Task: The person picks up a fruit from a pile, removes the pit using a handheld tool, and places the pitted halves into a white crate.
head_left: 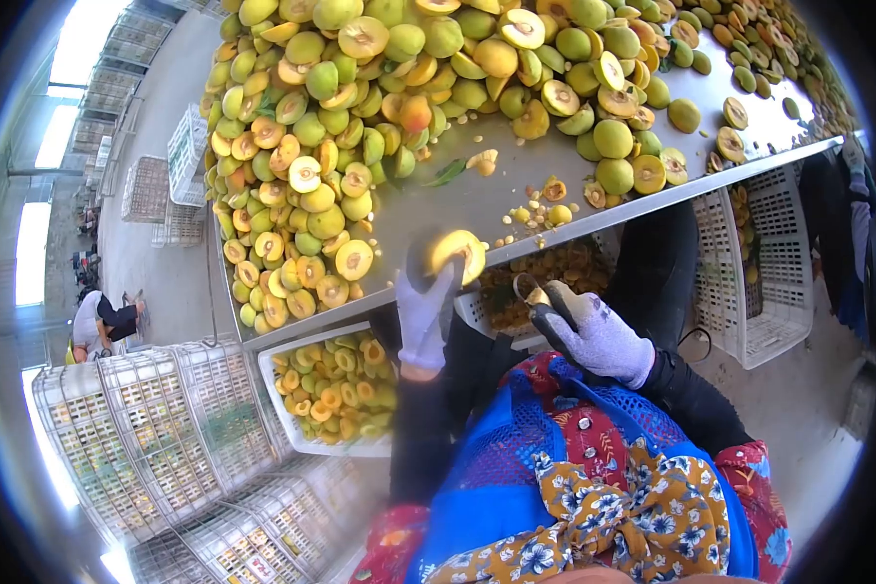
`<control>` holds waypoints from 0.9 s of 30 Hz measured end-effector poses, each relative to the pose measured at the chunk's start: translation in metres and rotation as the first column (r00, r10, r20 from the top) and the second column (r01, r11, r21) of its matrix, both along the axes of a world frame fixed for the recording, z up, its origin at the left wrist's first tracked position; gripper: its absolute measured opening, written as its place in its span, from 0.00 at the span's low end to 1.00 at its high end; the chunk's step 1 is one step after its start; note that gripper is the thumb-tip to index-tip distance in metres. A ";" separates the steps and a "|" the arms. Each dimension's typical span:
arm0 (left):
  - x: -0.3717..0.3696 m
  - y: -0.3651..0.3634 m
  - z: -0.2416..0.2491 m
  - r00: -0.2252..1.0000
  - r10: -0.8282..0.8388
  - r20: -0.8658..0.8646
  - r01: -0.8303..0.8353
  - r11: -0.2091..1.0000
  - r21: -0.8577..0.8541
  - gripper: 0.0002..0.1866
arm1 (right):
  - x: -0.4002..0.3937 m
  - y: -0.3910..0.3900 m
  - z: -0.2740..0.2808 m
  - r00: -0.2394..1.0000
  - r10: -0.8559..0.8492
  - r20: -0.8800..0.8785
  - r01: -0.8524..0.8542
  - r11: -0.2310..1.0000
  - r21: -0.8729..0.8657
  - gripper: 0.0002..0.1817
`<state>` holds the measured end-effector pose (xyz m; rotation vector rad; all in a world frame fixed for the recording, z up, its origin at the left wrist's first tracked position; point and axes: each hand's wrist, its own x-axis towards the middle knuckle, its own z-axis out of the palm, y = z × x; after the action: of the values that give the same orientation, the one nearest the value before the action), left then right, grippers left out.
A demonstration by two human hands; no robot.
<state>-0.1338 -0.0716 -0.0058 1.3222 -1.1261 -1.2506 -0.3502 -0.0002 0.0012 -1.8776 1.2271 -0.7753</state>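
Note:
My left hand (424, 319), in a grey-lilac glove with dark fingers, is closed around a yellow peach half (465, 255) at the table's front edge. Its fingers are slightly blurred. To the right, my right hand (602, 336), gloved the same way, grips a small tool with a curved metal loop (527, 286); most of its handle is hidden in the fingers. The hands are apart. Beyond them, a large heap of green-yellow peaches (311, 136), many cut in half, covers much of the metal table (409, 209). Small pale bits and a green leaf (448, 173) lie near the edge.
Below the table edge stand a white crate of peach halves (263, 365) and another crate (472, 313) holding fruit pieces. White crates (793, 263) stand at right, stacked crates (156, 428) at left. Another person (92, 326) bends down far left; a co-worker's sleeve (858, 219) shows at right.

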 end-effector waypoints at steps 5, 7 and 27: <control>-0.017 0.022 -0.010 0.939 -0.327 0.110 0.333 0.942 -0.047 0.20 | 0.008 -0.001 0.004 0.994 -0.079 -0.076 0.086 0.993 0.086 0.15; -0.020 0.031 -0.026 0.947 -0.318 0.048 0.317 0.948 0.019 0.26 | 0.009 0.002 0.004 0.991 -0.083 -0.101 0.091 0.993 0.074 0.17; -0.040 0.056 -0.015 0.941 -0.172 0.291 0.185 0.983 -0.016 0.18 | 0.005 0.020 -0.014 0.994 0.021 0.106 -0.048 0.963 0.264 0.17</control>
<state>-0.1733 -0.0151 -0.0209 1.4271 -1.4994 -1.1785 -0.3455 0.0195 -0.0124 -1.6171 1.1689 -0.6444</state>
